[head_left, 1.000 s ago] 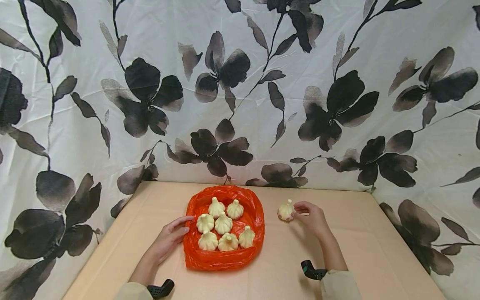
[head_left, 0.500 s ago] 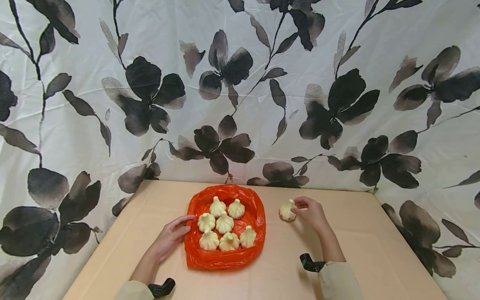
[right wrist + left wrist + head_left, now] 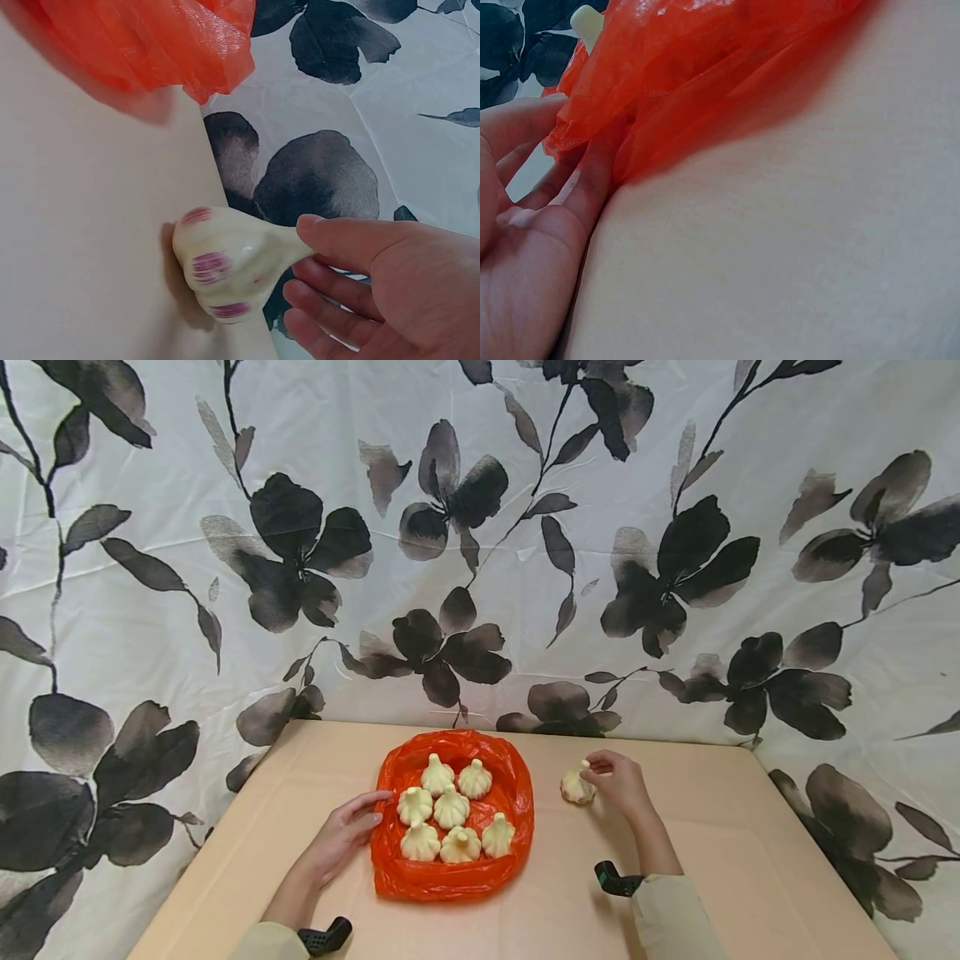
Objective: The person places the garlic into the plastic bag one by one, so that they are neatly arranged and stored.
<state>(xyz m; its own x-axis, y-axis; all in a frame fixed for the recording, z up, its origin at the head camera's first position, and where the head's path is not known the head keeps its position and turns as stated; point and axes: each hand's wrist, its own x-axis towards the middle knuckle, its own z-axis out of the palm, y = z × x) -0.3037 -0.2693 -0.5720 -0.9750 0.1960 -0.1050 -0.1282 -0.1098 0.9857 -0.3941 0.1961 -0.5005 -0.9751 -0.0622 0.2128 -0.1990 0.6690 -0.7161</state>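
Observation:
My right hand (image 3: 618, 781) pinches the stem of a cream garlic bulb (image 3: 577, 785) at the table's right side. The right wrist view shows purple streaks on this bulb (image 3: 225, 262), with the thumb over its stem and its shadow close by on the table. On the left, my left hand (image 3: 345, 831) holds the rim of a red plastic bag (image 3: 450, 885), index finger over the edge and thumb at its side. Several more garlic bulbs (image 3: 452, 808) stand stem-up inside the opened bag. In the left wrist view, red plastic (image 3: 697, 75) partly covers the fingers.
A beige table (image 3: 712, 843) carries everything. Behind it hangs a white cloth with dark flowers (image 3: 555, 568). Black wrist devices are worn on the left (image 3: 326, 937) and right (image 3: 617, 879) forearms.
My right thumb and fingers have shifted slightly from the loose bulb's side onto its stem. The left hand and the bag stay put; the head view has turned a little.

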